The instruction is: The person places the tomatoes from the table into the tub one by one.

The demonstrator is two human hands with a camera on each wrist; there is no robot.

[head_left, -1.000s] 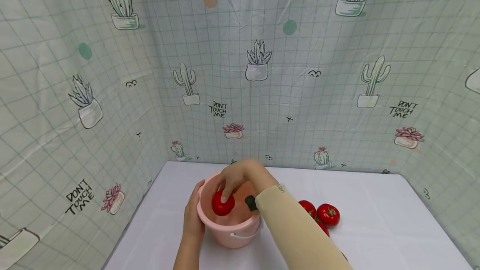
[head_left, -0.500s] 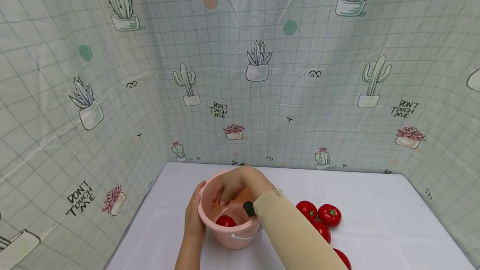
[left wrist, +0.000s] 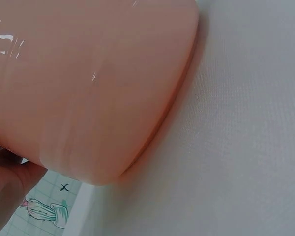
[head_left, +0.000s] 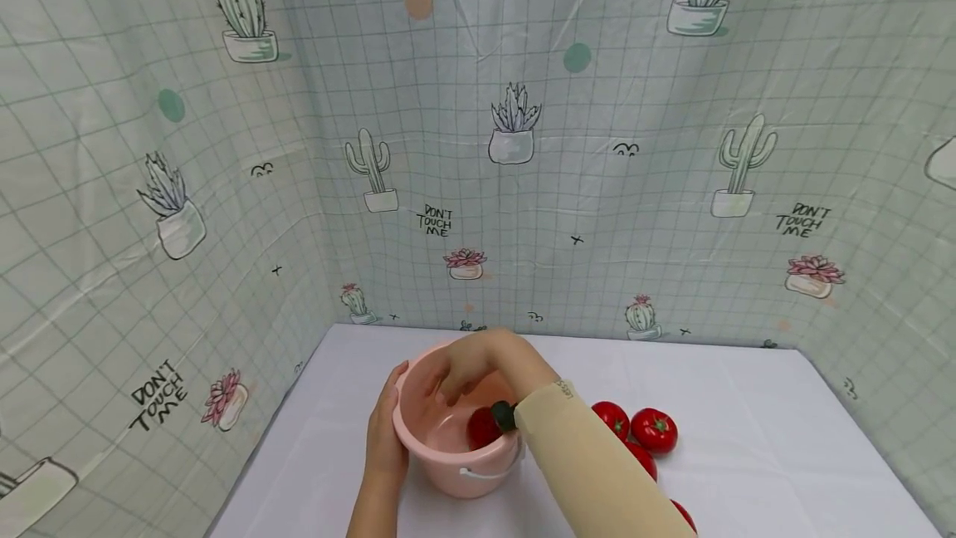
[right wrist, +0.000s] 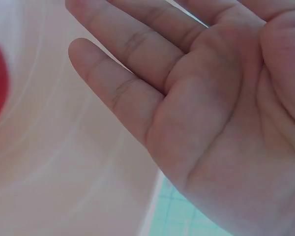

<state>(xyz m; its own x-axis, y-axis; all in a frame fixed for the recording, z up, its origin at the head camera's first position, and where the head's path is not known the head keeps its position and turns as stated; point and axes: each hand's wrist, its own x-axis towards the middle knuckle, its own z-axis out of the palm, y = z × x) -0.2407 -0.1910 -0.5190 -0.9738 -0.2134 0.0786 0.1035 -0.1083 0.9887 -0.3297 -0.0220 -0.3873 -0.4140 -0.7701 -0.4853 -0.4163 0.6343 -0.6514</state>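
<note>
A pink bucket (head_left: pixel 466 476) with a white handle stands on the table. My left hand (head_left: pixel 387 430) holds it by its left side, fingers at the rim; in the left wrist view part of that hand (left wrist: pixel 12 189) shows against the bucket wall. Inside the bucket's mouth is my right hand (head_left: pixel 478 368), with nothing in its grasp. In the right wrist view, its palm and fingers (right wrist: pixel 120 91) are spread loosely. A red tomato (head_left: pixel 480 430) lies in the bucket at the right front, partly covered by the dark wrist camera (head_left: pixel 504 416).
To the right of the bucket, several red tomatoes (head_left: pixel 654 431) lie on the white table (head_left: pixel 754 455), some partly hidden by the beige right sleeve (head_left: pixel 597 471). A cactus-print curtain (head_left: pixel 553 189) encloses the table at the back and sides.
My right hand has let go of the tomato it held inside the bucket. The tomato dropped to the bottom and rolled rightward. The left hand has stayed on the bucket.
</note>
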